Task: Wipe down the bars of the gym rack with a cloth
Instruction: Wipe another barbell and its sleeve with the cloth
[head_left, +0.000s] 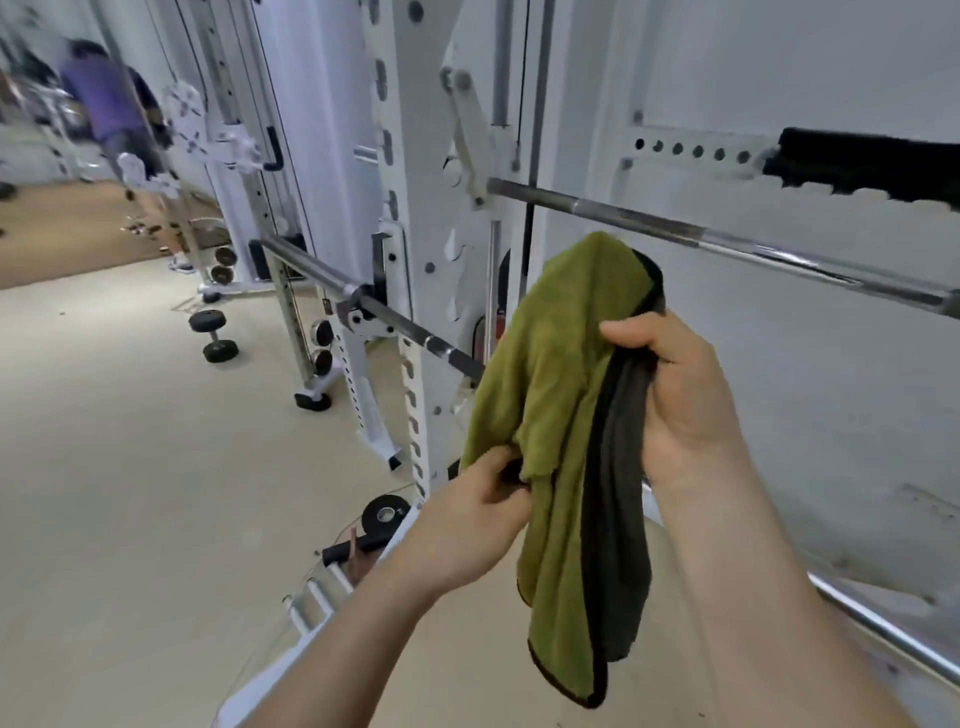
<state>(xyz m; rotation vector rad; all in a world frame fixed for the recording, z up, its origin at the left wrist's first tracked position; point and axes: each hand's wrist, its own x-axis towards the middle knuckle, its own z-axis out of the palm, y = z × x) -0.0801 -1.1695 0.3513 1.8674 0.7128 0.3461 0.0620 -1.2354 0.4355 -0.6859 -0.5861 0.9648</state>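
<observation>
A green cloth (550, 364) with a dark grey side and black edging hangs in front of me. My right hand (680, 400) grips its upper part, thumb over the fold. Lower left, my left hand (467, 514) pinches a bunched edge of the cloth. Behind the cloth stands the white gym rack (410, 218). A steel barbell bar (727, 241) runs from the rack to the right, above my hands. A second bar (374, 309) runs from the left and passes behind the cloth. Neither hand touches a bar.
A dumbbell (213, 335) lies on the beige floor at left. A black roll (382, 517) and a handle lie at the rack's foot. Another chrome bar (893, 639) crosses low right. A person in a purple top (106, 101) stands far left.
</observation>
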